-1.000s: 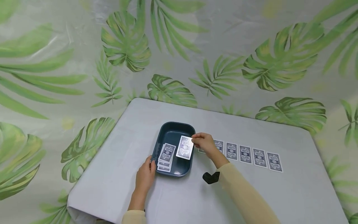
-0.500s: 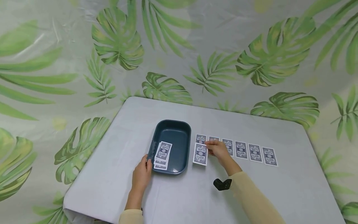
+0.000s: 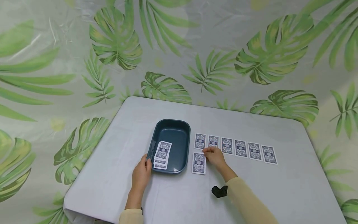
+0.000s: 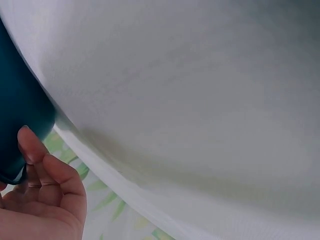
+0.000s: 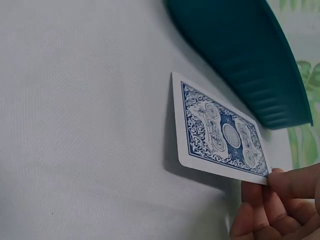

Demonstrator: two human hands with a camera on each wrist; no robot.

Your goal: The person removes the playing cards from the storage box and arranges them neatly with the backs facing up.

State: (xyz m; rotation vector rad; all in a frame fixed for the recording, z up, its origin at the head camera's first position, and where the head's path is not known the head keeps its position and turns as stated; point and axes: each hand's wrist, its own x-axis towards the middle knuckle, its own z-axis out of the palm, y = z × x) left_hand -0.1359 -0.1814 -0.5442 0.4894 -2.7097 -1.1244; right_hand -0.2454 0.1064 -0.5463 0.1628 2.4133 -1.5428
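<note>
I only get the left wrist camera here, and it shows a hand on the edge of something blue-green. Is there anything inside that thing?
Observer: Yes, the head view shows a tray with a few overlapping cards in its near left part, patterned backs up.
Visitor: And the other hand, what is that doing?
Observer: The right hand has a single card in its grip, pinched at a corner.
Visitor: Are there more cards about?
Observer: Yes, a row of six cards lies to the right of the tray, and the right hand partly covers the second from the left.
</note>
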